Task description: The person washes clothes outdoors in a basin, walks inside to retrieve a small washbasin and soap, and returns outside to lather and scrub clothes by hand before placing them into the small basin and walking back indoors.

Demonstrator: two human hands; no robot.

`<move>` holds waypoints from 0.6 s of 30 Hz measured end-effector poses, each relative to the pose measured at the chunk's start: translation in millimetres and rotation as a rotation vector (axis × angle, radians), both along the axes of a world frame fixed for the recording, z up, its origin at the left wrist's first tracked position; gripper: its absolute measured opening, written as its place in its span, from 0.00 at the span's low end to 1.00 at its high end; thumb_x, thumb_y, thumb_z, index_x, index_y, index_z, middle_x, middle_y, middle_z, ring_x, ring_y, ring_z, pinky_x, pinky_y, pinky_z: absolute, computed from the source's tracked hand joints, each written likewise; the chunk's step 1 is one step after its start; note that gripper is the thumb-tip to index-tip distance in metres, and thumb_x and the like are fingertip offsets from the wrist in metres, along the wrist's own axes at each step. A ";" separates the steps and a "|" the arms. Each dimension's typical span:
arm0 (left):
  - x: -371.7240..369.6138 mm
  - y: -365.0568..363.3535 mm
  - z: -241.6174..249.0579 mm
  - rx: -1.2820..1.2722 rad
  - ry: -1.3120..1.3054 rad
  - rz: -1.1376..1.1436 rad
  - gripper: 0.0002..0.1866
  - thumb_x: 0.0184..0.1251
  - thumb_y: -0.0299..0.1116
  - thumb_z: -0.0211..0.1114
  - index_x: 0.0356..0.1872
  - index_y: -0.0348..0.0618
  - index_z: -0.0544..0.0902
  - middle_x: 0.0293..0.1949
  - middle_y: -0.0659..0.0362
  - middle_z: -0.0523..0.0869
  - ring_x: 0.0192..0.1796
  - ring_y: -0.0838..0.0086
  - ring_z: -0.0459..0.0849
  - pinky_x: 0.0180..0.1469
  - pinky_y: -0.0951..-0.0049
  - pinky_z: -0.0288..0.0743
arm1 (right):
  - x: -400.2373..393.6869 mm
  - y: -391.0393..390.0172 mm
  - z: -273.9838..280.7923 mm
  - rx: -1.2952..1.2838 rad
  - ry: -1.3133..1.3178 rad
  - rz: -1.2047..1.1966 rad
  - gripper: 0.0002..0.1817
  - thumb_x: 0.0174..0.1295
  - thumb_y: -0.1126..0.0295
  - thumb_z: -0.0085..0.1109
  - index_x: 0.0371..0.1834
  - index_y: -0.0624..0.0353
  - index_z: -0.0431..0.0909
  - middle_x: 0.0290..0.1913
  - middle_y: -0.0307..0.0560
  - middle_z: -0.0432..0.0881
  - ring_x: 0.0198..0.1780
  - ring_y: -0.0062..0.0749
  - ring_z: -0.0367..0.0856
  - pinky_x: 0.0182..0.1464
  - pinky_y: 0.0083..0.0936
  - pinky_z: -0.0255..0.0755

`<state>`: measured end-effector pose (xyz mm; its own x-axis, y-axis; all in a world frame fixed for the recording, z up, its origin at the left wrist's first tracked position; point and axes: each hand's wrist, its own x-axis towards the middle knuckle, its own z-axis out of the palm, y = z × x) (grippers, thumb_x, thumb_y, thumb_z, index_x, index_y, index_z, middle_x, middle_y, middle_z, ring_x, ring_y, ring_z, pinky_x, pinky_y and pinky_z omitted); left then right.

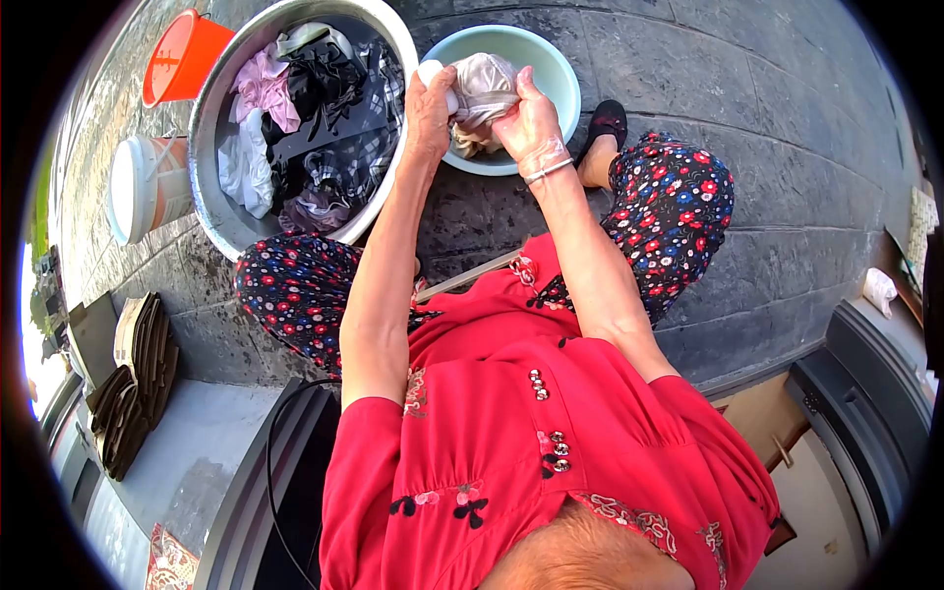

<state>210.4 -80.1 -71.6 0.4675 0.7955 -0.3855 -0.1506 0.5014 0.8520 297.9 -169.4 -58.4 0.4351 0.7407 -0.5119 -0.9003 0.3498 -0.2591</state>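
My left hand (429, 110) is closed around a smooth white bar of soap (431, 71), which shows on both sides of the fingers. My right hand (531, 123) grips a bunched pale grey-beige cloth (486, 87) from its right side, thumb up against it. The soap and the cloth are side by side, and the cloth partly hides the fingers beneath. Both hands are over a light blue basin (560, 79). Below the cloth, more tan fabric (477, 141) shows inside the basin.
A large metal tub (208, 162) at left holds dark water and clothes: a pink garment (265, 87), a white one (246, 162) and dark plaid fabric (344, 167). Beyond it are a red bucket (177, 59) and a white-lidded bucket (147, 187). Folded cardboard (138, 383) stands lower left.
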 end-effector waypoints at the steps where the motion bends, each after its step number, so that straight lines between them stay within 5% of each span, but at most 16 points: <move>1: -1.5 0.8 -3.2 0.063 0.084 -0.020 0.14 0.58 0.29 0.61 0.45 0.38 0.72 0.35 0.59 0.77 0.32 0.77 0.76 0.31 0.77 0.70 | 0.5 -1.1 -0.1 0.025 0.033 -0.009 0.22 0.69 0.59 0.40 0.54 0.69 0.66 0.53 0.55 0.74 0.52 0.46 0.75 0.56 0.45 0.70; 4: -3.8 4.0 -2.4 0.101 0.171 -0.031 0.15 0.55 0.24 0.60 0.44 0.40 0.72 0.33 0.61 0.76 0.30 0.78 0.74 0.27 0.76 0.69 | 2.4 -0.9 -6.1 0.033 -0.032 0.009 0.18 0.63 0.73 0.46 0.54 0.70 0.66 0.51 0.55 0.75 0.51 0.44 0.76 0.54 0.41 0.72; 6: -8.6 10.5 2.5 -0.031 0.007 -0.051 0.15 0.54 0.22 0.59 0.44 0.40 0.72 0.33 0.60 0.76 0.31 0.77 0.76 0.29 0.76 0.71 | 4.6 -2.8 -6.8 0.012 -0.127 0.031 0.19 0.58 0.82 0.50 0.55 0.71 0.66 0.50 0.55 0.75 0.49 0.43 0.77 0.53 0.37 0.73; 8: -8.7 19.9 8.0 -0.074 -0.076 0.013 0.15 0.53 0.20 0.60 0.43 0.40 0.73 0.34 0.59 0.78 0.34 0.75 0.78 0.38 0.75 0.74 | 7.1 -5.9 -1.2 -0.096 -0.312 0.160 0.29 0.42 0.92 0.47 0.54 0.71 0.67 0.47 0.54 0.76 0.47 0.39 0.78 0.49 0.28 0.74; 10: -6.9 28.6 16.2 0.006 -0.111 -0.017 0.15 0.50 0.20 0.62 0.40 0.40 0.73 0.33 0.60 0.77 0.32 0.77 0.77 0.30 0.78 0.72 | 4.7 -7.3 -11.5 -0.169 -0.435 0.153 0.26 0.40 0.89 0.49 0.49 0.73 0.71 0.40 0.52 0.79 0.40 0.35 0.79 0.44 0.23 0.74; 13: -5.4 30.6 25.5 0.060 -0.137 -0.063 0.13 0.51 0.19 0.61 0.40 0.38 0.74 0.33 0.60 0.77 0.34 0.77 0.77 0.34 0.77 0.74 | 4.3 -10.9 -11.5 -0.516 -0.635 0.283 0.15 0.48 0.83 0.51 0.42 0.70 0.74 0.31 0.47 0.81 0.28 0.29 0.80 0.35 0.21 0.76; 18: -18.6 28.4 21.2 0.049 -0.093 0.005 0.18 0.51 0.18 0.60 0.45 0.40 0.72 0.35 0.59 0.76 0.34 0.76 0.78 0.36 0.77 0.75 | 18.2 -15.6 -11.5 -0.248 -0.368 0.027 0.11 0.55 0.77 0.58 0.41 0.69 0.75 0.35 0.48 0.80 0.35 0.31 0.80 0.41 0.27 0.76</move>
